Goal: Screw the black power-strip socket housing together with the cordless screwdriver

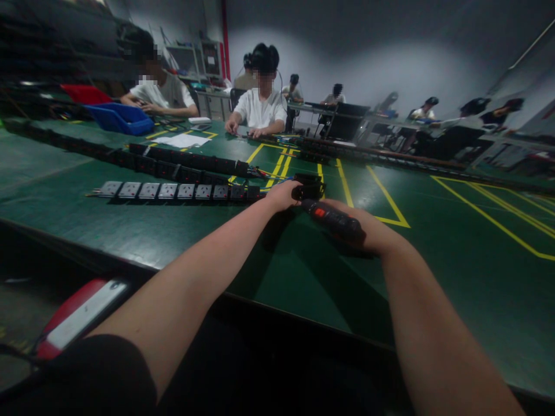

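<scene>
A long power strip with a row of grey sockets lies along the green table. My left hand is closed around its black end piece, fingers partly hidden behind it. In my right hand is a black electric screwdriver with orange marks. Its front end points left, close to the black end piece and my left hand. Whether the tip touches a screw cannot be made out.
Long black strips with loose coloured wires lie behind the power strip. A blue bin, a red bin and papers are farther back. Yellow tape marks the table. Co-workers sit opposite.
</scene>
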`<state>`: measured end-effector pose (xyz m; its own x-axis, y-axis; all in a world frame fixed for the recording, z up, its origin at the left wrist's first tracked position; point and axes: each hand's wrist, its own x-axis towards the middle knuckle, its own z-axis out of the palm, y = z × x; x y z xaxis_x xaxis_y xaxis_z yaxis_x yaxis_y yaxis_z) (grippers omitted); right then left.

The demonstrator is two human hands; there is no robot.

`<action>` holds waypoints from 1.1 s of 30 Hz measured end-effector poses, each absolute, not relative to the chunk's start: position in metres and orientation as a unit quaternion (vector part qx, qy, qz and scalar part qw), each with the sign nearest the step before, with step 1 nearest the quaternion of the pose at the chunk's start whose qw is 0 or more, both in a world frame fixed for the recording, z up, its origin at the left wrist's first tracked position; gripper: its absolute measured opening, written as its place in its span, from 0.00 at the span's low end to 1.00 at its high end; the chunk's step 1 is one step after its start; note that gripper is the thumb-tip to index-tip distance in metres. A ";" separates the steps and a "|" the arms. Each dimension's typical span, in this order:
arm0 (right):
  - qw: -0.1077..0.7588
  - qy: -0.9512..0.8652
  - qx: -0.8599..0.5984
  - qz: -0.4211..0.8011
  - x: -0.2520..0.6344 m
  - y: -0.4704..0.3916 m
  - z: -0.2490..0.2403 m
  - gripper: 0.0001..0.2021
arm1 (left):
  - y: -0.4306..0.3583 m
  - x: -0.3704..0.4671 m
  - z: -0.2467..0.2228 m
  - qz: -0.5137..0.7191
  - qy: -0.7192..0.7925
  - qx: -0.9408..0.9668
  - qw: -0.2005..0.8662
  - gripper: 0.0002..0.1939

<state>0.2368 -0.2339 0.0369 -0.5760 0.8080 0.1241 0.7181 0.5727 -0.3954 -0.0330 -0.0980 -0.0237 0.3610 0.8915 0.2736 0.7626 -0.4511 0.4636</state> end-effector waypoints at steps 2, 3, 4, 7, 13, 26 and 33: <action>0.148 -0.874 -0.435 0.160 0.237 -0.234 0.037 0.43 | -0.098 -0.033 -0.024 0.249 0.509 0.814 0.128 0.35; 0.148 -0.875 -0.431 0.163 0.236 -0.234 0.037 0.43 | -0.098 -0.033 -0.024 0.250 0.511 0.812 0.128 0.36; 0.149 -0.876 -0.428 0.165 0.236 -0.233 0.037 0.43 | -0.098 -0.033 -0.024 0.250 0.514 0.811 0.128 0.36; 0.152 -0.879 -0.422 0.163 0.236 -0.232 0.036 0.44 | -0.098 -0.033 -0.024 0.251 0.514 0.809 0.134 0.36; 0.154 -0.873 -0.438 0.146 0.237 -0.232 0.033 0.45 | -0.096 -0.033 -0.026 0.251 0.517 0.807 0.139 0.37; 0.135 -0.873 -0.444 0.150 0.235 -0.234 0.039 0.43 | -0.097 -0.033 -0.024 0.246 0.514 0.812 0.127 0.37; 0.131 -0.878 -0.434 0.156 0.235 -0.235 0.039 0.43 | -0.099 -0.032 -0.023 0.248 0.514 0.811 0.127 0.36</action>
<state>0.2349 -0.2350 0.0390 -0.5890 0.8027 0.0940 0.7213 0.5746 -0.3867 -0.0324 -0.0994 -0.0228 0.3488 0.8969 0.2719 0.7703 -0.4396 0.4619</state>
